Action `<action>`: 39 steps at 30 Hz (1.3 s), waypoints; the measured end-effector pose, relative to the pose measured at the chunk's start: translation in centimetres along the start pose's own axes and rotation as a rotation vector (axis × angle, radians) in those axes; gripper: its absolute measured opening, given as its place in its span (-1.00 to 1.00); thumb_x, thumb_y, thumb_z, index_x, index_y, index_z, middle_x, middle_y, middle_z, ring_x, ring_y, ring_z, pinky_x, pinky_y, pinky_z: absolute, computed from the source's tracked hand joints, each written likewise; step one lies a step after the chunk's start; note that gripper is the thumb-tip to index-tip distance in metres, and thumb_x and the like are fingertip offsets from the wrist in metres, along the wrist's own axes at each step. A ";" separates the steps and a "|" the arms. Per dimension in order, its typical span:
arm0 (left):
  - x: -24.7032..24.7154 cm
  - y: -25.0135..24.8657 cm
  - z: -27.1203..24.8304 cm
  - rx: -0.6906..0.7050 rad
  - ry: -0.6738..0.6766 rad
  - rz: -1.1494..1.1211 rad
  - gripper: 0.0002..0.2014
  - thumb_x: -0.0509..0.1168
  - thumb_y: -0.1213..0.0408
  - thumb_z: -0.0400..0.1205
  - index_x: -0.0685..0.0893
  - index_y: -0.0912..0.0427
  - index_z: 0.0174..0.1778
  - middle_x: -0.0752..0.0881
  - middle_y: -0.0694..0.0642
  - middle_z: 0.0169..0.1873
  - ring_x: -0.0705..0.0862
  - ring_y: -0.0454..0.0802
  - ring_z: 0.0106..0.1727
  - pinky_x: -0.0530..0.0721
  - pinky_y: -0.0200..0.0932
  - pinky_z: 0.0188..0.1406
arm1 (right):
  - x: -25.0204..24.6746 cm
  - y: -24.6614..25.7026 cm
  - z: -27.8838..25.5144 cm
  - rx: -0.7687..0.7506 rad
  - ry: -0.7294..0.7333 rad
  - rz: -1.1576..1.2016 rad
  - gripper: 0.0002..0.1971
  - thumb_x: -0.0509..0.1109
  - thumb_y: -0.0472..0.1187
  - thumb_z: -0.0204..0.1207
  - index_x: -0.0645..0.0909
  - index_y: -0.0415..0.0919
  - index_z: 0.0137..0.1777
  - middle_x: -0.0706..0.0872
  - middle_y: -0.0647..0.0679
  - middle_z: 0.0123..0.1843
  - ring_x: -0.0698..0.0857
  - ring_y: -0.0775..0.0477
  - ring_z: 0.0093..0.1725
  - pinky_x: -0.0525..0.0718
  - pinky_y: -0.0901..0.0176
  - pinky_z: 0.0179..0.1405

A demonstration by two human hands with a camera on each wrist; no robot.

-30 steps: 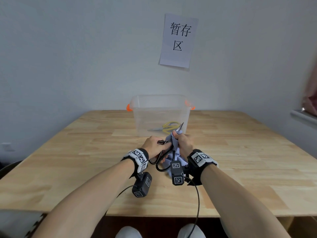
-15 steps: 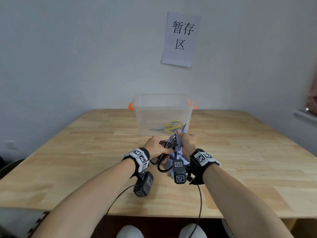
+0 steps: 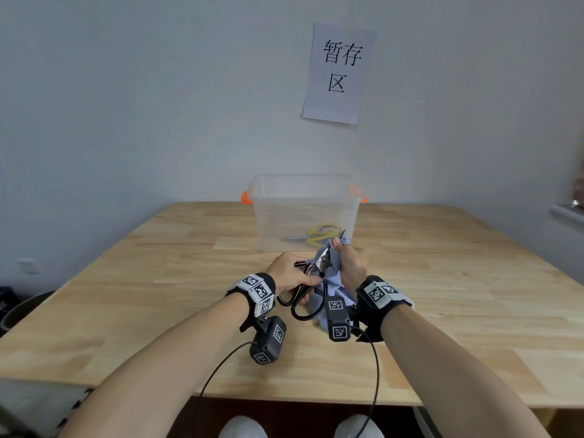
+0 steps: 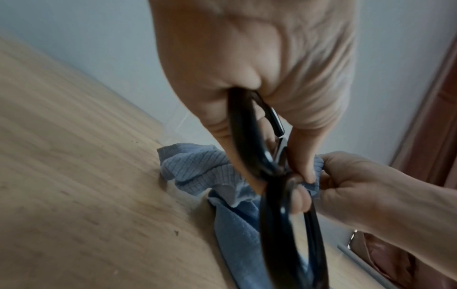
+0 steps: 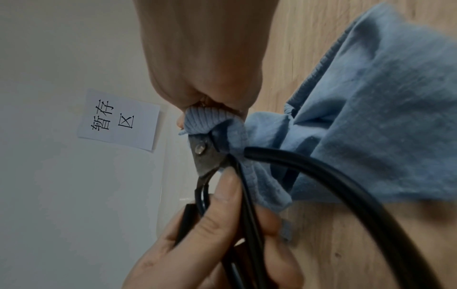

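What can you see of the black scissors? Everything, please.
The scissors have large, glossy black loop handles and dull grey steel blades joined by a rivet. They are held tilted over the table, tip pointing away from the person. The left hand grips the handles. A blue cloth wraps the blades, pinched round them by the right hand, with only the tip poking out. Whether the blades are open is hidden.

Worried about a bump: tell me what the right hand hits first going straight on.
Most likely the near wall of the clear box, which stands just beyond the right hand and the cloth it holds; the gap is hard to judge.
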State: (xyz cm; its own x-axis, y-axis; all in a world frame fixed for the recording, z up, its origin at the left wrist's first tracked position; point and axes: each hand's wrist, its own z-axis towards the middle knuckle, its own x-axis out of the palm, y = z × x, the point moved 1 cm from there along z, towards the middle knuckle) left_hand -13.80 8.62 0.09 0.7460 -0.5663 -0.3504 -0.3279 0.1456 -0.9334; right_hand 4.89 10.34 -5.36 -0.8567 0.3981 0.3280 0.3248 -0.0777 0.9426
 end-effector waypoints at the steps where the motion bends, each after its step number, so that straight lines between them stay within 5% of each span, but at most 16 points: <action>1: -0.1 0.0 0.1 -0.010 0.006 -0.009 -0.87 0.55 0.42 0.50 0.72 0.32 -0.18 0.76 0.31 -0.40 0.72 0.20 -0.46 0.77 0.11 -0.35 | 0.0 0.5 -0.7 -0.027 0.056 -0.002 -0.40 0.63 -0.04 0.32 0.63 -0.63 0.06 0.64 -0.69 0.10 0.71 -0.53 0.01 0.67 -0.54 0.16; 4: -0.3 -0.2 0.3 -0.036 0.016 -0.030 -0.85 0.52 0.43 0.53 0.68 0.38 -0.15 0.74 0.38 -0.39 0.72 0.21 -0.46 0.75 0.04 -0.40 | 1.0 2.8 -4.5 -0.040 0.197 -0.022 -0.48 0.43 -0.12 0.61 0.56 -0.74 0.10 0.69 -0.56 -0.02 0.72 -0.35 -0.12 0.77 -0.17 -0.07; 7: -0.7 -0.6 0.4 -0.050 0.046 -0.035 -0.87 0.48 0.48 0.56 0.64 0.38 -0.14 0.74 0.34 -0.43 0.73 0.20 -0.48 0.77 0.03 -0.40 | 1.4 2.9 -5.3 -0.013 0.231 -0.041 -0.70 0.26 -0.29 0.73 0.66 -0.53 -0.09 0.74 -0.35 -0.28 0.76 -0.20 -0.34 0.80 -0.01 -0.29; 12: -1.4 -2.5 0.2 -0.083 0.169 0.169 -0.75 0.56 0.50 0.46 0.57 0.30 -0.23 0.70 0.27 -0.47 0.68 0.13 -0.48 0.68 -0.14 -0.48 | 1.7 2.5 -4.6 0.013 0.148 -0.049 -0.74 0.35 -0.27 0.68 0.69 -0.42 -0.20 0.76 -0.26 -0.27 0.77 -0.14 -0.28 0.74 0.05 -0.25; 16: -1.3 -3.2 1.4 -0.121 0.082 0.423 -0.72 0.69 0.26 0.27 0.70 0.17 -0.30 0.75 0.09 -0.42 0.71 0.03 -0.37 0.73 -0.09 -0.33 | 2.6 2.1 -4.4 0.025 0.129 -0.068 -0.60 0.46 -0.13 0.60 0.67 -0.58 0.08 0.76 -0.34 -0.10 0.76 -0.16 -0.19 0.72 0.09 -0.26; 20: -0.6 -3.0 2.0 -0.089 -0.011 0.452 -0.73 0.66 0.07 0.26 0.78 0.15 -0.36 0.71 0.00 -0.45 0.65 -0.05 -0.37 0.54 -0.20 -0.30 | 2.3 2.2 -4.2 -0.001 0.059 -0.080 -0.71 0.46 -0.24 0.60 0.70 -0.56 0.00 0.79 -0.32 -0.11 0.76 -0.15 -0.17 0.72 0.09 -0.25; 24: 0.0 -1.8 1.9 -0.029 -0.002 0.444 -0.66 0.68 0.07 0.28 0.64 0.09 -0.52 0.61 -0.02 -0.52 0.54 -0.07 -0.42 0.40 -0.18 -0.35 | 1.8 1.9 -4.6 0.006 0.034 -0.103 -0.75 0.49 -0.23 0.57 0.70 -0.48 -0.15 0.77 -0.33 -0.18 0.74 -0.24 -0.16 0.72 -0.05 -0.11; 29: 0.5 -0.9 1.6 0.013 0.030 0.463 -0.67 0.64 0.07 0.33 0.74 0.26 -0.31 0.67 0.03 -0.41 0.61 -0.03 -0.33 0.47 -0.16 -0.27 | 1.8 1.8 -4.9 -0.008 0.047 -0.105 -0.67 0.44 -0.14 0.54 0.68 -0.51 -0.11 0.71 -0.34 -0.25 0.70 -0.25 -0.27 0.65 -0.01 -0.30; 35: 0.2 -1.1 1.8 0.002 0.073 0.531 -0.69 0.62 0.06 0.37 0.63 0.13 -0.37 0.68 0.10 -0.30 0.62 0.04 -0.21 0.48 -0.10 -0.18 | 2.0 2.5 -4.5 -0.027 -0.002 -0.089 -0.68 0.38 -0.29 0.65 0.65 -0.68 0.04 0.75 -0.47 -0.08 0.75 -0.30 -0.16 0.78 -0.12 -0.10; 39: 0.2 -1.2 1.8 -0.009 0.100 0.569 -0.68 0.60 0.11 0.41 0.59 0.17 -0.35 0.64 0.13 -0.29 0.58 0.04 -0.22 0.45 -0.11 -0.19 | 1.7 2.2 -4.3 -0.009 -0.019 -0.070 -0.78 0.37 -0.31 0.66 0.66 -0.53 -0.06 0.73 -0.35 -0.24 0.73 -0.19 -0.34 0.74 0.12 -0.40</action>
State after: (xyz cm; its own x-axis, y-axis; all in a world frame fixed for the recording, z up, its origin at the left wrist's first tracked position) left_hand -12.19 9.78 0.95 0.3927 -0.4748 -0.7876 -0.6665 0.4432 -0.5995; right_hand 2.39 6.91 -2.39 -0.8695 0.4201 0.2598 0.2604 -0.0569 0.9638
